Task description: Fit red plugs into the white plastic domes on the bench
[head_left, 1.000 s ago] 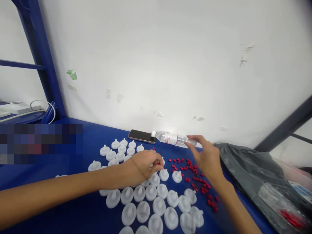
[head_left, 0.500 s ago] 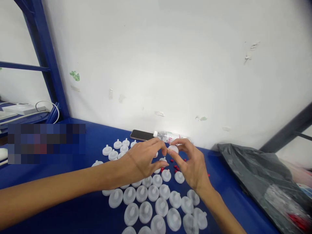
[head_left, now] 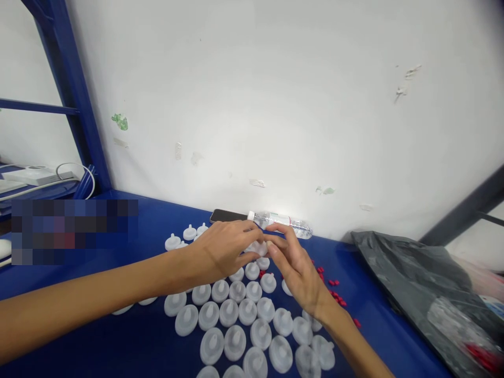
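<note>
Where left hand (head_left: 225, 247) and right hand (head_left: 294, 264) meet, white disc (head_left: 258, 249) pinched

Both grips close around it, above the blue surface (head_left: 157, 213). Two-handed handling seems the step; the next move calls for steadiness, clear of spouted discs (head_left: 248, 313).

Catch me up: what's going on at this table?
One person's right hand holds a white disc up above the blue table, and the left hand meets it there; the left's exact grip is hidden. Many other discs lie spread out below, most with stems up. Small red pieces are scattered mostly to their right.
</note>
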A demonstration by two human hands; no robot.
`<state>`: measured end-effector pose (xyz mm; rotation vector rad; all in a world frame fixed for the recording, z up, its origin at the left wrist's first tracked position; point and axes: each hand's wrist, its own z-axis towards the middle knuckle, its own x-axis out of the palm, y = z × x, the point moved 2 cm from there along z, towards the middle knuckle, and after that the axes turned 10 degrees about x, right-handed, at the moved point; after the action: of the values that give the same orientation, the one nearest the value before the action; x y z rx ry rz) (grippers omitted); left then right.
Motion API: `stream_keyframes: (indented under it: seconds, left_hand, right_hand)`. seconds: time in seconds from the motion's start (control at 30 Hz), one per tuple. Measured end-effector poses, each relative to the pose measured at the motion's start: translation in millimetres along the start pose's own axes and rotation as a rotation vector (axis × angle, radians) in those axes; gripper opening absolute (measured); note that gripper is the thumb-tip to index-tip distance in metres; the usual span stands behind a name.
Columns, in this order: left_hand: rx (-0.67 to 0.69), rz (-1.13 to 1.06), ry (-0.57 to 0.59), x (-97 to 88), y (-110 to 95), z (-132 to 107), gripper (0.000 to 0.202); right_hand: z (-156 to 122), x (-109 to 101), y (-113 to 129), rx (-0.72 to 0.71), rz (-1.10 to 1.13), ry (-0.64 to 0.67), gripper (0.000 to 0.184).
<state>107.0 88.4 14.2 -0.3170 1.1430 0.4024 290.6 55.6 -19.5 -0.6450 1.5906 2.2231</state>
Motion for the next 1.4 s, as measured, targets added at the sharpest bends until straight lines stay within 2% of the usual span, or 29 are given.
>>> stream_keyframes:
  seconds: [0.13, 0.3, 0.43, 0.6, 0.77, 0.87, 0.97, 1.03, 1.2, 1.4]
  left_hand:
    - [-0.073, 0.094, 0.092, 3.1, 4.7, 1.4, 0.020]
    - [-0.081, 0.104, 0.176, 8.5, 9.3, 1.1, 0.022]
    - [-0.087, 0.106, 0.215, 16.8, 14.9, 0.6, 0.021]
    - [-0.081, 0.107, 0.257, 33.1, 26.9, 0.6, 0.008]
    - [-0.102, 0.116, 0.243, 23.6, 27.9, 0.8, 0.003]
    - [-0.120, 0.117, 0.217, 13.5, 26.8, 0.1, 0.013]
    - [-0.137, 0.102, 0.189, 9.5, 25.9, -2.2, 0.015]
    - [-0.152, 0.084, 0.160, 8.7, 24.1, -3.6, 0.016]
    - [-0.183, 0.011, 0.076, 5.1, 16.6, -2.6, 0.037]
    - [-0.120, -0.103, 0.034, 2.7, 7.0, 1.3, 0.007]
  right_hand:
    - [2.3, -4.6, -8.0, -0.043, -0.156, -0.070, 0.034]
    - [3.8, -9.1, -12.9, -0.070, -0.329, -0.118, 0.031]
    - [2.8, -4.3, -9.8, -0.161, -0.408, -0.084, 0.031]
    - [2.1, 5.2, -19.0, -0.242, -0.538, -0.028, 0.036]
    - [4.0, 11.1, -26.2, -0.192, -0.599, -0.011, 0.042]
    - [9.8, 14.7, -24.5, -0.159, -0.575, 0.010, 0.041]
    - [16.8, 15.2, -20.9, -0.154, -0.494, 0.025, 0.043]
    - [19.6, 11.9, -16.2, -0.165, -0.397, 0.011, 0.042]
    - [18.1, 2.2, 2.8, -0.111, -0.094, -0.084, 0.031]
    - [10.0, 10.3, 11.7, -0.084, 0.096, -0.166, 0.013]
